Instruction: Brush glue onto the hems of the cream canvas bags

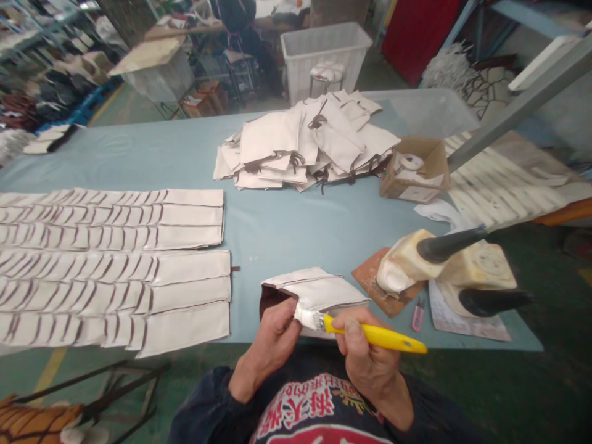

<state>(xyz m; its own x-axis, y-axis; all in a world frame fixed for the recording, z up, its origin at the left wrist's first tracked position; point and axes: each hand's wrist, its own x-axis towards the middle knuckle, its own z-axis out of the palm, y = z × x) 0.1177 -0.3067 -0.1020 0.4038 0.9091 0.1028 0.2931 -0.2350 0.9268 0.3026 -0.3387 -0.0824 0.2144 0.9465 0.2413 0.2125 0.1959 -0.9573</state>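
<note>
Near six o'clock on the blue table (319, 228), the left hand (275, 333) pinches a cream piece (319, 288), the right hand (363, 351) a yellow brush (388, 338); beyond, a white bin (298, 68) stands at twelve, a red panel (416, 37) at one.

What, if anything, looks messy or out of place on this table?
The cream pile at the back looks jumbled, its pieces lying at odd angles, while the rows on the left overlap neatly. The brown board under one jug also looks stained.

Plastic bin (303, 69) left of red panel (416, 38); cardboard box (394, 186) nearer, holding white roll (411, 161).
</note>
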